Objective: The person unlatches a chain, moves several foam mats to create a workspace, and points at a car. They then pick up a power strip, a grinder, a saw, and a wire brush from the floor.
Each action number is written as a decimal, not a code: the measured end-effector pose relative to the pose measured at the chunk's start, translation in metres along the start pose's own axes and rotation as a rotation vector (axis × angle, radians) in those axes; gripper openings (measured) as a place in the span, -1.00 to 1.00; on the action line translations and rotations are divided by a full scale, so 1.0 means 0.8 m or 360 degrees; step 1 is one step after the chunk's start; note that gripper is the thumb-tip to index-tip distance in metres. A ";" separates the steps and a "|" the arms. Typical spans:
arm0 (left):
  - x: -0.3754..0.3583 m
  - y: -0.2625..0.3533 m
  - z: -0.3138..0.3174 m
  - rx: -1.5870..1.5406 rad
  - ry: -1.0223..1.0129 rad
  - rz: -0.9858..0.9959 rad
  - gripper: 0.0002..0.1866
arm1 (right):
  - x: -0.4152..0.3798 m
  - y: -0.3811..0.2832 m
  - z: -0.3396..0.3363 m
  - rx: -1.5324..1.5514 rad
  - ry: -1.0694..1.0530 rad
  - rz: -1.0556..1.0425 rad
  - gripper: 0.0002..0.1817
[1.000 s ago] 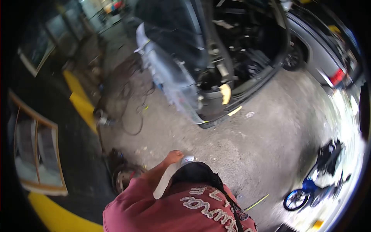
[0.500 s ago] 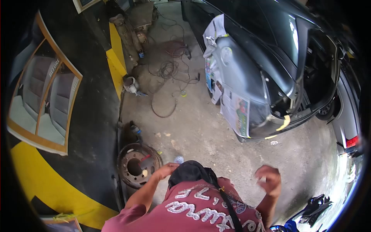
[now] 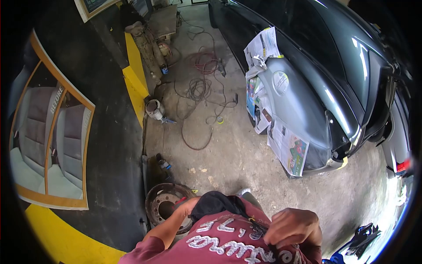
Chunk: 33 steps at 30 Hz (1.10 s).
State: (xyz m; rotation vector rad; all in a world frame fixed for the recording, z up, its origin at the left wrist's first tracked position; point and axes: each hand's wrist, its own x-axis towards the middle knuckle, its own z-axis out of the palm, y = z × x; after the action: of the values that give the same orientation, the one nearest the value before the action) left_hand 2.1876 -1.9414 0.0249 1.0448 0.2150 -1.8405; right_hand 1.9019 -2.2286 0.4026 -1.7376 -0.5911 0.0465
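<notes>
The likeliest trouble is a trip: the cables point(image 3: 195, 90) and looped hose point(image 3: 196, 148) lie loose on the floor left of the car point(image 3: 307, 90), and a foot could catch in them. The rusty wheel rim point(image 3: 154, 202), also left of the car, could stub a toe. The newspaper sheets point(image 3: 288, 152) hang loose from the car's fender, so a brushing sleeve or a draught might tear or lift them. The 2 hands are apart: the left hand point(image 3: 189, 205) is at the edge of the black bag or cloth point(image 3: 214, 203), below and left of the car, its fingertips hidden; the right hand point(image 3: 292, 226) is curled before the red shirt point(image 3: 206, 242), below the car, and whether it grips anything I cannot tell. "BEFORE" reads clearly on the framed poster point(image 3: 35, 123), far left of the car; the shirt shows "75" and part of a word, perhaps "ntura"; the newsprint is too small to read.
</notes>
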 end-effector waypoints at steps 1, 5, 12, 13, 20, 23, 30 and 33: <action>0.005 0.013 0.007 -0.0008 -0.0003 0.0007 -0.63 | 0.000 0.002 -0.017 -0.0001 -0.0011 0.0002 -0.77; 0.046 0.096 0.047 -0.0091 -0.0090 0.0092 -0.63 | 0.002 0.002 -0.093 -0.0112 -0.0188 -0.0029 -0.76; 0.104 0.283 0.227 0.0977 -0.0846 0.1063 -0.54 | 0.029 0.008 -0.214 -0.0275 -0.0051 -0.0236 -0.68; 0.111 0.304 0.252 0.0943 -0.0822 0.1062 -0.54 | 0.032 0.007 -0.225 -0.0307 0.0020 -0.0268 -0.66; 0.222 0.393 0.249 0.1378 -0.0902 0.0603 -0.51 | 0.087 0.055 -0.296 -0.0510 0.0727 -0.0375 -0.52; 0.279 0.429 0.193 0.1495 -0.0859 0.0314 -0.52 | 0.102 0.137 -0.335 -0.0552 0.1362 -0.0139 -0.46; 0.423 0.643 0.002 0.1553 -0.0225 -0.0271 -0.61 | 0.057 0.449 -0.361 0.0210 0.2643 0.1077 -0.74; 0.478 0.728 -0.093 0.1638 -0.0181 -0.0274 -0.65 | 0.073 0.566 -0.327 0.0440 0.3090 0.1298 -0.80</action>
State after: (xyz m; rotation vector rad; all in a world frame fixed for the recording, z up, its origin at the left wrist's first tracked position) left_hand 2.6408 -2.4509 -0.1369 1.6122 -0.8215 -2.1839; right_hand 2.2045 -2.5006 0.0693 -0.9332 1.4378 -0.8361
